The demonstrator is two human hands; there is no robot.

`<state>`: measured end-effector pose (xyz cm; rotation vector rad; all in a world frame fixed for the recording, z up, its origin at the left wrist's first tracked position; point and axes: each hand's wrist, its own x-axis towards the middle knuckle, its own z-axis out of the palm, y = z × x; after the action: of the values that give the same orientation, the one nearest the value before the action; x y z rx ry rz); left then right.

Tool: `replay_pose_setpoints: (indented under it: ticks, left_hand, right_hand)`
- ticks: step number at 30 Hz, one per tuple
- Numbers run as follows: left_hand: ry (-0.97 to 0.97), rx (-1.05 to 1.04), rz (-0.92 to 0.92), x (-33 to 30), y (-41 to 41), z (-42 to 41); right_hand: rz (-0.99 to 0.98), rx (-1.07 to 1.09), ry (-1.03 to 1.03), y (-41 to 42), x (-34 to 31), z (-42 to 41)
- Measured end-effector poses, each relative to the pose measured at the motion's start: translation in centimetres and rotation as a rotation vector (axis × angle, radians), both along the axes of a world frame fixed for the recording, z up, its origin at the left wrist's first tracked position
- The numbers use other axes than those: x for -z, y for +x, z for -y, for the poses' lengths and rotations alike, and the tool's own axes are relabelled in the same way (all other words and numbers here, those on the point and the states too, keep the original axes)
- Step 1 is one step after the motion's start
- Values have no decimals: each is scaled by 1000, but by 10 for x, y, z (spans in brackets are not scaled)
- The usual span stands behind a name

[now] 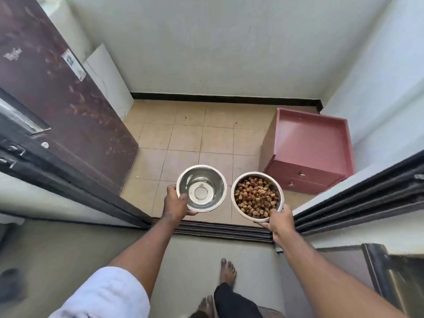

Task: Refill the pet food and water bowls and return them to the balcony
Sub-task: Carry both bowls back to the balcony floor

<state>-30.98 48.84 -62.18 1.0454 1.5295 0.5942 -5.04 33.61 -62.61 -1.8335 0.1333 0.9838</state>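
Note:
My left hand grips the near left rim of a steel water bowl with clear water in it. Beside it on the right, my right hand holds a steel food bowl by its near right rim; brown kibble fills it. Both bowls are held level in the air, close together but apart, over the doorway threshold with the tan tiled balcony floor below and beyond them.
A brown door stands open on the left. A pink cabinet with drawers sits on the balcony at the right. A white board leans in the far left corner. White walls enclose the balcony. My bare feet stand just inside.

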Motion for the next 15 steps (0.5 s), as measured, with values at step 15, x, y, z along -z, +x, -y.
replay_pose_setpoints:
  ticks: [15]
  left_hand:
    - [-72, -114, 30, 240, 47, -91]
  right_hand:
    - [-33, -87, -18, 56, 249, -123]
